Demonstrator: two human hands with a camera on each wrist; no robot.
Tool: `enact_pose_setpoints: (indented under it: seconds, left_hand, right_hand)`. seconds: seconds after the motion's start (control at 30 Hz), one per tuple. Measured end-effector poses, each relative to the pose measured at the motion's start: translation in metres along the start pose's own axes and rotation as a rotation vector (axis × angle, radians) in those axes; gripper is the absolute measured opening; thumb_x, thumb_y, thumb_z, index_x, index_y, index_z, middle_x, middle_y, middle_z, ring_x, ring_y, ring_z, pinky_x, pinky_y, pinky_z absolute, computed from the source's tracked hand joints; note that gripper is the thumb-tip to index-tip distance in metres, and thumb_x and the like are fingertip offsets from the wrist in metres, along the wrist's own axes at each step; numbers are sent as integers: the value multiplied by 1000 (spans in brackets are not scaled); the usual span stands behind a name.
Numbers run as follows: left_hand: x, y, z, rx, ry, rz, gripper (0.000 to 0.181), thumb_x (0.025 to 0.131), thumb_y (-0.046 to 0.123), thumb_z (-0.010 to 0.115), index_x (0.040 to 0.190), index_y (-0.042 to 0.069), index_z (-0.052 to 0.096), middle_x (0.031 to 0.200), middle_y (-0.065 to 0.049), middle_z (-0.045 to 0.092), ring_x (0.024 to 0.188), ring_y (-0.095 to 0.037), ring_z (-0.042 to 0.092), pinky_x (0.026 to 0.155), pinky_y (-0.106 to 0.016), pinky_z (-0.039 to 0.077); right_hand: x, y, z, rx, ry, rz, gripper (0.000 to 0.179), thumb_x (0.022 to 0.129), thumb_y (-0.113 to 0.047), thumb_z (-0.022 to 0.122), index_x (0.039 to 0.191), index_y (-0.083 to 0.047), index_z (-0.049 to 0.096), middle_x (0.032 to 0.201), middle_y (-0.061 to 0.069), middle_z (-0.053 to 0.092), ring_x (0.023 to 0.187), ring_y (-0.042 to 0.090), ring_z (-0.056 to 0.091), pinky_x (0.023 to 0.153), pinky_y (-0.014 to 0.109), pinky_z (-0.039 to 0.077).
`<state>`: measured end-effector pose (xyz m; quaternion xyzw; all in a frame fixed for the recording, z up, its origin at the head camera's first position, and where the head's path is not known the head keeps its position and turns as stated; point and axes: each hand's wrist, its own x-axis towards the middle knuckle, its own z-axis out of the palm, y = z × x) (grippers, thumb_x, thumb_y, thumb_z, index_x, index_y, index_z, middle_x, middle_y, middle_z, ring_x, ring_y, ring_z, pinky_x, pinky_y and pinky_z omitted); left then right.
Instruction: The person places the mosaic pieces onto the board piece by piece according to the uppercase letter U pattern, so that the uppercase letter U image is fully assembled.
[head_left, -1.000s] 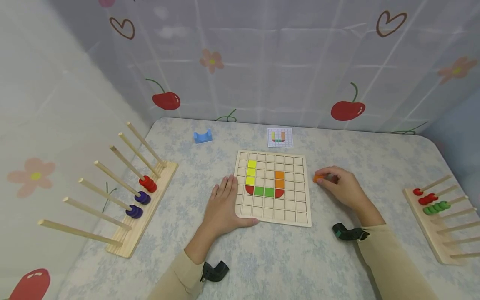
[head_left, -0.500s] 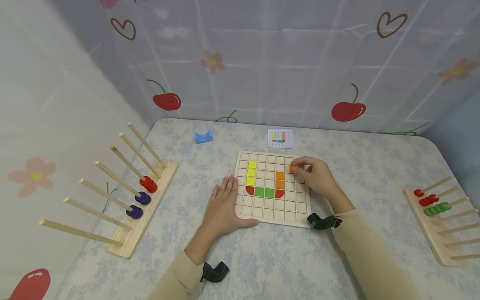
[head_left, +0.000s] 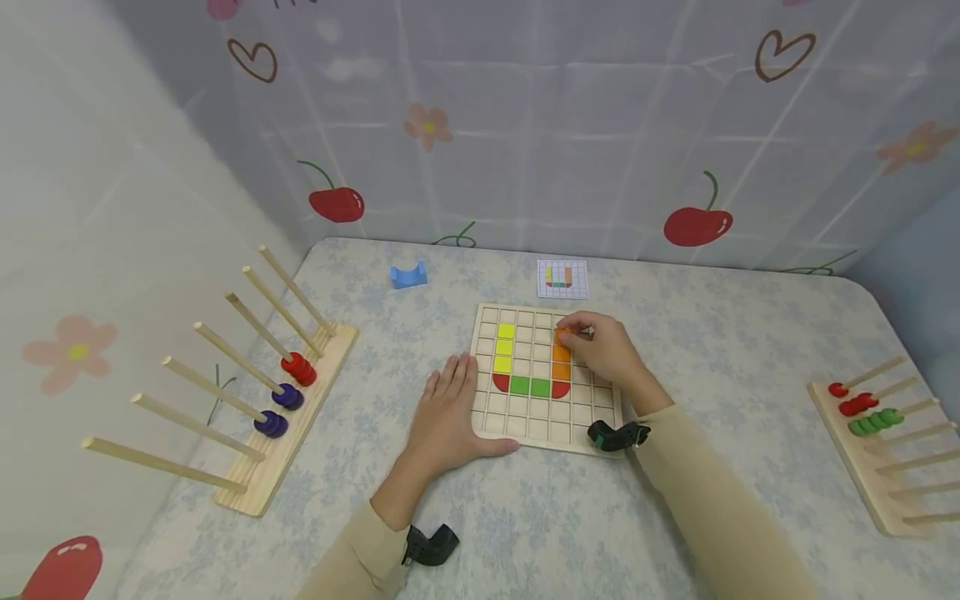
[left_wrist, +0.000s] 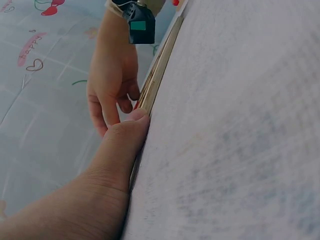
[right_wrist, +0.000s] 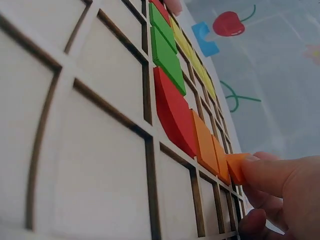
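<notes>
A wooden grid board point(head_left: 538, 430) lies on the table, with colored tiles in a U shape. Yellow tiles point(head_left: 502, 347) make up the left side, green tiles point(head_left: 529, 386) the bottom, red rounded tiles point(head_left: 560, 389) the corners, and orange tiles point(head_left: 561, 362) the right side. My right hand point(head_left: 603, 350) pinches another orange tile point(right_wrist: 238, 167) between thumb and finger, tilted, at the top of the orange column. My left hand point(head_left: 444, 417) rests against the board's left and near edges, fingers straight and thumb point(left_wrist: 127, 132) spread along the near edge.
Behind the board lies a small pattern card point(head_left: 562, 279) with a matching U. A blue stand point(head_left: 408, 275) is at the back left. Peg racks with beads stand at the left point(head_left: 300, 417) and right point(head_left: 855, 467). A patterned curtain point(head_left: 525, 125) hangs behind the table.
My right hand has carried the orange tile leftward from beside the board to the top of the orange column. My left hand has stayed in place.
</notes>
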<state>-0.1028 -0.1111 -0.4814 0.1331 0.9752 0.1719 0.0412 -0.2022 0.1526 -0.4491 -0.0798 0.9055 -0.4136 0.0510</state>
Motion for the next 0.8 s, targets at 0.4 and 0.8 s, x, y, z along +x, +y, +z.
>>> enact_pose_setpoints:
  seconds: [0.4, 0.8]
  left_hand:
    - [3, 1, 1, 11, -11, 4, 139, 64, 89, 61, 160, 6, 5, 168, -8, 6, 157, -22, 2, 126, -48, 8]
    - [3, 1, 3, 7, -2, 11, 140, 63, 89, 62, 159, 5, 6, 168, -9, 7, 157, -23, 2, 126, -48, 9]
  right_hand:
    - [-1, 4, 3, -85, 38, -17, 23, 98, -22, 64, 117, -13, 72, 120, 10, 62, 104, 28, 57, 93, 46, 46]
    - [-5, 4, 5, -134, 26, -23, 26, 100, -21, 60, 121, -11, 72, 122, 9, 58, 106, 30, 61, 89, 47, 50]
